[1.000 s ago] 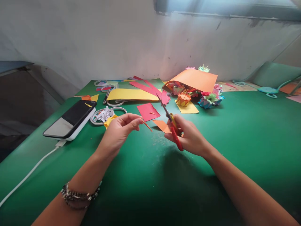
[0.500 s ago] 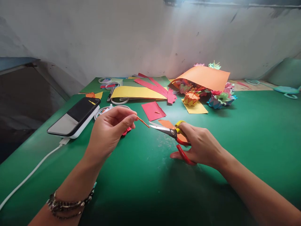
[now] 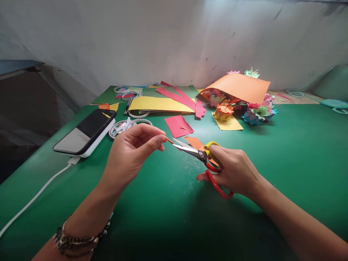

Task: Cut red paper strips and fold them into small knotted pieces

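Observation:
Between thumb and fingers, my left hand (image 3: 136, 154) pinches a thin orange paper strip (image 3: 169, 140) that points to the right. My right hand (image 3: 233, 172) grips scissors (image 3: 200, 155) with yellow and red handles, its fingers in the loops. The blades are parted a little, and the strip's free end lies between or across them. Below the blades, an orange paper piece (image 3: 193, 141) lies on the green table. Behind the hands is a red paper piece (image 3: 176, 125) with a small orange scrap (image 3: 183, 127) on it.
A phone on a white power bank (image 3: 84, 132) lies left, with a white cable (image 3: 35, 199). Tape rolls, yellow paper (image 3: 160, 104) and red strips (image 3: 176, 98) lie at the back. Folded paper flowers (image 3: 258, 112) and a curved orange sheet (image 3: 241, 87) stand back right.
My left hand has moved slightly right, bringing the strip from the blade tips to between or across the blades. The scissors have shifted slightly, and the view has moved a little.

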Tool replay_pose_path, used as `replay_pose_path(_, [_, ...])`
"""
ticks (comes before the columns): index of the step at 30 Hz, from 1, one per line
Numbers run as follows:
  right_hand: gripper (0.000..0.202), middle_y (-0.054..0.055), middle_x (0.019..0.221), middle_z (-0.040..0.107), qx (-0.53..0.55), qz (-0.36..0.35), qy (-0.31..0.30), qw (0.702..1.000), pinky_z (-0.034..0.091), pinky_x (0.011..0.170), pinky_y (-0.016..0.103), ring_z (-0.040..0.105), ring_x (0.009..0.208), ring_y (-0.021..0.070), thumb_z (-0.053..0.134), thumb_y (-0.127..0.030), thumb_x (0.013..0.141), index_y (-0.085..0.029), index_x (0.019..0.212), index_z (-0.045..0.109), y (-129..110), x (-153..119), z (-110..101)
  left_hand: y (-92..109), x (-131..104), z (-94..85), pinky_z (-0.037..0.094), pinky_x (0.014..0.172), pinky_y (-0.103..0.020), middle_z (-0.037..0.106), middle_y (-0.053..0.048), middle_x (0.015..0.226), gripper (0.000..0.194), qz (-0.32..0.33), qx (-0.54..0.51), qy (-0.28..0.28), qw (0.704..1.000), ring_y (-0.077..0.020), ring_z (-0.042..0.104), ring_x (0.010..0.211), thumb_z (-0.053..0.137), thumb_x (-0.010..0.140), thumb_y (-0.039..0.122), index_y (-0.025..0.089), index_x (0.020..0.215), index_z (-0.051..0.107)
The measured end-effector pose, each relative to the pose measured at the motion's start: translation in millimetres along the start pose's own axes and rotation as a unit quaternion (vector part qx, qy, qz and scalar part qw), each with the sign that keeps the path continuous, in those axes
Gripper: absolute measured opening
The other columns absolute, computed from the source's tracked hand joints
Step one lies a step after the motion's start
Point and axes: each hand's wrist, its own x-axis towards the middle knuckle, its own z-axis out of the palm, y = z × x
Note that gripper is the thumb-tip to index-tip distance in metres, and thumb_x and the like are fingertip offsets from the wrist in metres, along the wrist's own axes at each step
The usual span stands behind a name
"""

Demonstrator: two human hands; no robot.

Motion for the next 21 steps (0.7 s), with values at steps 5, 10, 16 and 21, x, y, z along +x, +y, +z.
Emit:
replay_pose_path(5, [0.048, -0.005, 0.045, 0.036, 0.007, -0.002, 0.004, 1.000, 0.022, 0.038, 0.019, 0.025, 0.038, 0.0069, 0.034, -0.063, 0.079, -0.019, 0.058, 0.037, -1.1, 0.8, -1.4, 0.4, -1.7, 0.7, 0.045, 0.050, -0.020, 0.058, 0.002, 0.059, 0.005, 0.004, -0.018, -0.014, 1.000, -0.0086, 0.054, 0.055, 0.063, 0.070, 0.022, 0.019, 0.066, 0.062])
replay_pose_path(10, [0.047, -0.005, 0.045, 0.034, 0.001, -0.005, 0.001, 1.000, 0.020, 0.038, 0.019, 0.023, 0.039, 0.0070, 0.035, -0.061, 0.080, -0.020, 0.056, 0.034, 0.1, 0.9, -2.2, -1.0, -1.5, 0.0, 0.046, 0.053, -0.016, 0.058, 0.004, 0.061, 0.004, 0.035, -0.054, -0.043, 0.997, -0.0052, 0.053, 0.056, 0.062, 0.072, 0.018, 0.019, 0.069, 0.063])
replay_pose_path(16, [0.048, -0.005, 0.045, 0.033, -0.006, -0.010, 0.014, 1.000, 0.020, 0.038, 0.019, 0.021, 0.041, 0.0072, 0.035, -0.061, 0.080, -0.020, 0.055, 0.033, -0.1, 1.5, -2.7, -1.6, -0.7, -0.2, 0.046, 0.054, -0.014, 0.058, 0.003, 0.061, 0.005, 0.041, -0.066, -0.054, 0.995, -0.0045, 0.053, 0.057, 0.063, 0.072, 0.019, 0.019, 0.067, 0.063])
replay_pose_path(21, [0.050, -0.006, 0.045, 0.033, 0.001, -0.012, 0.010, 1.000, 0.021, 0.038, 0.019, 0.021, 0.041, 0.0070, 0.033, -0.064, 0.078, -0.020, 0.055, 0.033, -0.5, 1.8, -2.7, -2.1, -1.1, 0.0, 0.046, 0.053, -0.013, 0.058, 0.003, 0.061, 0.005, 0.044, -0.072, -0.057, 0.995, -0.0047, 0.054, 0.058, 0.063, 0.072, 0.019, 0.019, 0.068, 0.063])
